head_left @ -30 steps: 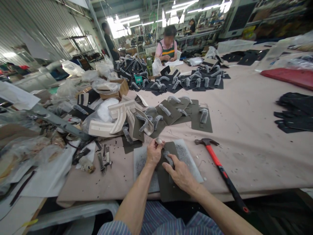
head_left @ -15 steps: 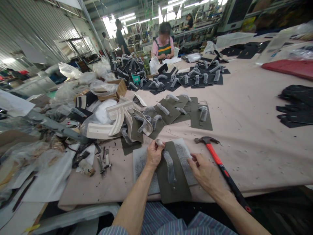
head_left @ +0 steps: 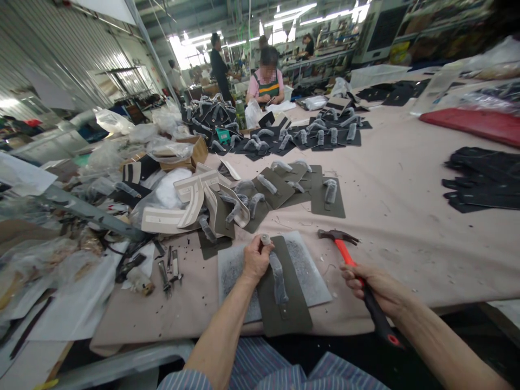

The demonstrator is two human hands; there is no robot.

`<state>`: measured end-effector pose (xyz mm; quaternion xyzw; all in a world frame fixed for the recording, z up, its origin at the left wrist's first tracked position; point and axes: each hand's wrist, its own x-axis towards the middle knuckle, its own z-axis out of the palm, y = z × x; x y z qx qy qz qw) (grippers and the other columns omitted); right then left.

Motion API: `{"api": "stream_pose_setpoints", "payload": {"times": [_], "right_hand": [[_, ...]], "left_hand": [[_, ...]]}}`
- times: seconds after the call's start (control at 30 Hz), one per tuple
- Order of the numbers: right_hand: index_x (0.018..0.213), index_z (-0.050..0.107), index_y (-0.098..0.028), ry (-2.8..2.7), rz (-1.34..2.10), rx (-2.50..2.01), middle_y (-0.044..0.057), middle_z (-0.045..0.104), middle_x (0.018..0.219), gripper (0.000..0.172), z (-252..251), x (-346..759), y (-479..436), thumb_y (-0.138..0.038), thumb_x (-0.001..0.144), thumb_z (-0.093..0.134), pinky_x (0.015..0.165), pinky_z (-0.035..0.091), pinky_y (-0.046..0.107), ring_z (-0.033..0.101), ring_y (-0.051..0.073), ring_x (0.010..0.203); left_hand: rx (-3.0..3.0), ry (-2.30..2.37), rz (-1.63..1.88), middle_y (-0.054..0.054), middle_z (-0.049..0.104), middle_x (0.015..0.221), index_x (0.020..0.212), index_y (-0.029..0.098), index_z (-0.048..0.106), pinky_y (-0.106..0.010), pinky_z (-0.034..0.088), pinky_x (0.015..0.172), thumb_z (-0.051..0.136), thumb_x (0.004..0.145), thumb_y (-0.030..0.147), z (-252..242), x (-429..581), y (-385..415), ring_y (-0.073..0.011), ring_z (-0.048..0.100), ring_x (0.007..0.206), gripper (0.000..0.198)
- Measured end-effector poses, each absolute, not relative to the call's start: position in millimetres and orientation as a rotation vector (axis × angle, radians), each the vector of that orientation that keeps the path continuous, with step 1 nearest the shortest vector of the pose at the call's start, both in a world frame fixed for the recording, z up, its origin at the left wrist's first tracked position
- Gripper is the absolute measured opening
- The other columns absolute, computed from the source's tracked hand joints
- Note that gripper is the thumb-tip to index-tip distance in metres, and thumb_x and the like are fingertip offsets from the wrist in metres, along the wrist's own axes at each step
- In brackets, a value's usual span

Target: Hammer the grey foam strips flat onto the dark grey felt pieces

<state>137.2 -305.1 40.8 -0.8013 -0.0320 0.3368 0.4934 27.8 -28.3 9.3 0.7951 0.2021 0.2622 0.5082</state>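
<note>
My left hand (head_left: 255, 261) is closed around a short upright punch with a pale round top (head_left: 265, 239); its lower end is hidden by my fingers. It stands at the upper end of a dark olive panel (head_left: 298, 303). A handle wrapped in clear plastic (head_left: 278, 279) is fixed along that panel. Beneath lies a scuffed whitish board (head_left: 319, 292), with the panel's near end reaching past it to the table edge. My right hand (head_left: 371, 283) grips the red and black handle of a claw hammer (head_left: 345, 252), whose head points away from me.
Olive panels with wrapped handles (head_left: 276, 187) and curved cream pieces (head_left: 190, 203) lie beyond the board. Small metal tools (head_left: 170, 271) sit to the left. Black pieces (head_left: 483, 179) and a red item (head_left: 467, 122) are at right. A co-worker (head_left: 266, 84) sits across the table.
My right hand has left the board's right side and taken hold of the hammer's handle. The left hand keeps the punch at the panel's upper end, now more upright.
</note>
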Motion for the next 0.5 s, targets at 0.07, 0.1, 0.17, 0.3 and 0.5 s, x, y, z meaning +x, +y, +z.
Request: {"api": "stream_pose_setpoints", "payload": {"times": [0.07,0.1,0.17,0.3,0.5], "right_hand": [[0.080,0.044,-0.024,-0.040,0.839,-1.789,-0.004,0.043,0.062,0.017,68,129,-289,-0.041,0.084,0.045,0.040,0.033,0.024,0.036,0.011,0.043],[0.082,0.044,-0.024,-0.060,0.803,-1.761,-0.005,0.040,0.060,0.022,80,123,-281,-0.045,0.087,0.043,0.038,0.029,0.023,0.033,0.011,0.041],[0.083,0.046,-0.024,-0.267,0.586,-1.872,-0.005,0.042,0.058,0.033,100,113,-266,-0.055,0.092,0.039,0.040,0.030,0.024,0.037,0.012,0.042],[0.077,0.047,-0.024,-0.901,0.115,-2.255,0.001,0.050,0.058,0.037,115,106,-242,-0.053,0.096,0.035,0.048,0.027,0.029,0.044,0.016,0.048],[0.076,0.047,-0.023,-1.217,0.072,-2.407,-0.001,0.049,0.055,0.031,167,118,-226,-0.044,0.097,0.039,0.046,0.019,0.029,0.038,0.013,0.043]], "left_hand": [[1.961,0.459,0.625,-0.002,0.072,0.082,0.088,0.020,0.067,-0.026,0.048,0.075,0.062,0.082,0.015,10,26,-30,-0.0173,0.066,0.078,0.009],[1.977,0.444,0.620,-0.002,0.072,0.082,0.088,0.020,0.067,-0.026,0.048,0.075,0.062,0.082,0.015,11,26,-30,-0.0174,0.066,0.078,0.009],[1.996,0.423,0.615,-0.002,0.072,0.083,0.088,0.020,0.067,-0.026,0.047,0.074,0.060,0.084,0.016,11,25,-31,-0.0175,0.065,0.079,0.010],[2.029,0.450,0.617,-0.001,0.070,0.081,0.088,0.020,0.067,-0.026,0.046,0.073,0.060,0.083,0.017,9,25,-31,-0.0171,0.064,0.077,0.009],[2.021,0.440,0.618,-0.001,0.068,0.079,0.086,0.020,0.066,-0.026,0.044,0.071,0.062,0.083,0.017,6,25,-30,-0.0171,0.062,0.075,0.006]]}}
